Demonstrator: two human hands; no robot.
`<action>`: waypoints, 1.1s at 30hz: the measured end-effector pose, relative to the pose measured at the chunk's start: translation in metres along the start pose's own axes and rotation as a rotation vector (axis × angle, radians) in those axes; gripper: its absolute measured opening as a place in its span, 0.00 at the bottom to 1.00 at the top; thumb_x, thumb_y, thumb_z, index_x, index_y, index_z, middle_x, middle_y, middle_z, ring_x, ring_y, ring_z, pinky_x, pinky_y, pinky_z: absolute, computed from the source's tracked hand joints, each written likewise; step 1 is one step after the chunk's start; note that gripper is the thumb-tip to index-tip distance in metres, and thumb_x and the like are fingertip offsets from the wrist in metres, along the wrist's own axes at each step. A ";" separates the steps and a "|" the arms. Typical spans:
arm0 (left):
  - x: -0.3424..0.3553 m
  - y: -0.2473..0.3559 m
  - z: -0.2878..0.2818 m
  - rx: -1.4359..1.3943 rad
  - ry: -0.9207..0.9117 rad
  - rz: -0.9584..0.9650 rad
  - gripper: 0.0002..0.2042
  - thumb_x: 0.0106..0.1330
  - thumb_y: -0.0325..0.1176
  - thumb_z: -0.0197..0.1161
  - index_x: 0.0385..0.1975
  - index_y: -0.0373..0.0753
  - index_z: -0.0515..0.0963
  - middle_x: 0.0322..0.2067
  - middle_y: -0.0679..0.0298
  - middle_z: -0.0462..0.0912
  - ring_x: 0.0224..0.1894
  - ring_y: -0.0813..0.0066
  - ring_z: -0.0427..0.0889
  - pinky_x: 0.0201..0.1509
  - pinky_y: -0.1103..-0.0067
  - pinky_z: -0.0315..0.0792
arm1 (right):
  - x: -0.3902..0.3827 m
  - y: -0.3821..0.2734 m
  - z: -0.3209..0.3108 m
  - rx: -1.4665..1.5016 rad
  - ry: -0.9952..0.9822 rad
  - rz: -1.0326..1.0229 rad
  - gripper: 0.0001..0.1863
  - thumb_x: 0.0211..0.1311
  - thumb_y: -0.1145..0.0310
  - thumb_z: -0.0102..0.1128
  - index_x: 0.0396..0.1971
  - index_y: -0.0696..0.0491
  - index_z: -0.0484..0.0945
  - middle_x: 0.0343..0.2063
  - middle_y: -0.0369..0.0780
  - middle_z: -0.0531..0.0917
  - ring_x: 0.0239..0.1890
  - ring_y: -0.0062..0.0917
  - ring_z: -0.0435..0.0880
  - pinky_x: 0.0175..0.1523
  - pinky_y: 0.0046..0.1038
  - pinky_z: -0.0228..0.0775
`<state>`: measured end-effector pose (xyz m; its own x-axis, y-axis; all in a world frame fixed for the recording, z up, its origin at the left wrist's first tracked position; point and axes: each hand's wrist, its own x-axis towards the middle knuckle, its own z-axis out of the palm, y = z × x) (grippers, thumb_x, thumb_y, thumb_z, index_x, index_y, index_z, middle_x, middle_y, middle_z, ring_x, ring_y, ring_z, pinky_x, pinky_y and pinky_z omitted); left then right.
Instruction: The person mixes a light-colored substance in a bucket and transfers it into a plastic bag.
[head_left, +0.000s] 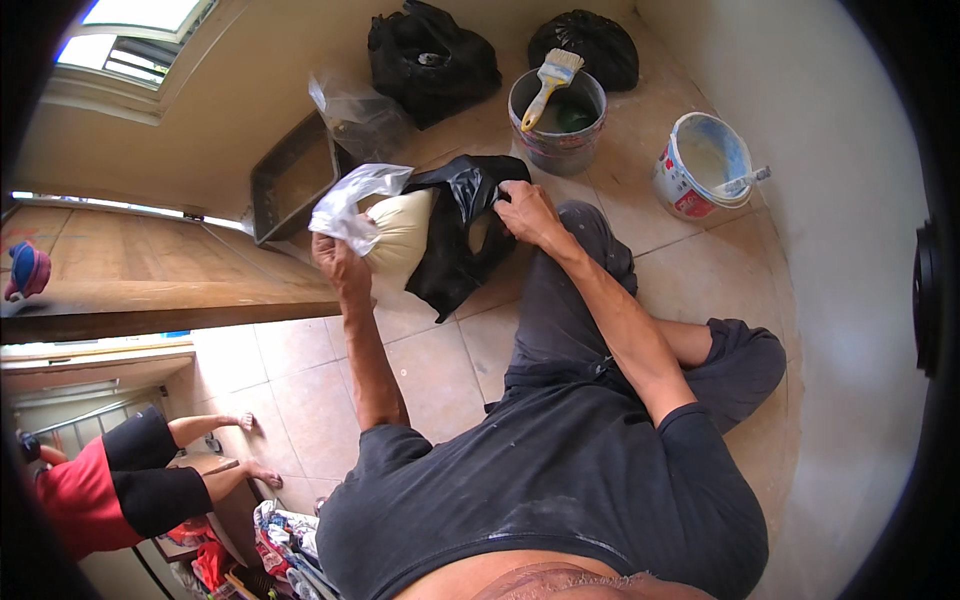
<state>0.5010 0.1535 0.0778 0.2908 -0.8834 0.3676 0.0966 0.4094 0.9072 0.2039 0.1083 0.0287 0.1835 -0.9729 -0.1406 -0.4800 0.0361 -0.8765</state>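
Observation:
My left hand [338,258] grips the twisted neck of a clear plastic bag [352,200] filled with cream-coloured powder [400,235]. That bag lies partly inside a black plastic bag [458,255], and my right hand [527,212] holds the black bag's rim at its upper right. Both hands are raised above the tiled floor [440,370], in front of my bent right knee. The lower part of the powder bag is hidden by the black plastic.
A grey bucket [560,125] with a paintbrush [548,82] across it stands behind. A white paint bucket [700,165] holds a tool at right. Two black bags [432,55], a dark tray [292,185] and a clear bag [358,115] lie nearby. Another person [120,485] sits lower left.

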 end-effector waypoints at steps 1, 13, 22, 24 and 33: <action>0.003 0.011 -0.004 -0.082 -0.061 0.070 0.09 0.72 0.32 0.58 0.42 0.32 0.76 0.38 0.59 0.83 0.38 0.72 0.82 0.45 0.76 0.77 | -0.003 -0.004 0.001 0.047 -0.030 0.002 0.18 0.51 0.66 0.60 0.40 0.61 0.81 0.33 0.53 0.85 0.39 0.49 0.85 0.49 0.41 0.76; 0.014 0.124 0.036 -0.522 0.028 -0.106 0.14 0.76 0.40 0.52 0.28 0.41 0.65 0.24 0.67 0.65 0.33 0.74 0.71 0.65 0.57 0.67 | -0.050 -0.083 -0.031 0.585 -0.301 -0.346 0.28 0.63 0.64 0.63 0.61 0.59 0.67 0.57 0.46 0.74 0.58 0.28 0.76 0.63 0.33 0.69; 0.000 0.090 0.119 -0.762 -0.067 -0.187 0.12 0.75 0.39 0.53 0.32 0.38 0.68 0.26 0.65 0.68 0.33 0.72 0.73 0.65 0.46 0.65 | -0.056 -0.079 -0.030 1.096 -0.078 -0.252 0.28 0.78 0.50 0.39 0.56 0.60 0.75 0.49 0.42 0.82 0.50 0.26 0.82 0.55 0.30 0.74; -0.003 0.089 0.144 -0.813 -0.070 -0.180 0.11 0.76 0.37 0.53 0.32 0.38 0.68 0.26 0.65 0.69 0.33 0.70 0.74 0.65 0.46 0.66 | -0.060 -0.078 -0.047 1.138 0.011 -0.237 0.27 0.78 0.50 0.40 0.55 0.59 0.75 0.49 0.42 0.82 0.50 0.25 0.82 0.55 0.29 0.74; -0.022 0.095 0.256 -0.736 -0.325 -0.331 0.12 0.75 0.36 0.55 0.35 0.35 0.79 0.34 0.55 0.85 0.46 0.61 0.85 0.54 0.63 0.78 | -0.077 -0.036 -0.135 1.105 0.388 -0.128 0.24 0.77 0.51 0.42 0.41 0.56 0.78 0.38 0.40 0.83 0.39 0.23 0.83 0.46 0.26 0.76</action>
<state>0.2600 0.1537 0.2079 -0.1366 -0.9584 0.2506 0.7514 0.0646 0.6567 0.0913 0.1506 0.1335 -0.1889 -0.9812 -0.0402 0.5618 -0.0744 -0.8239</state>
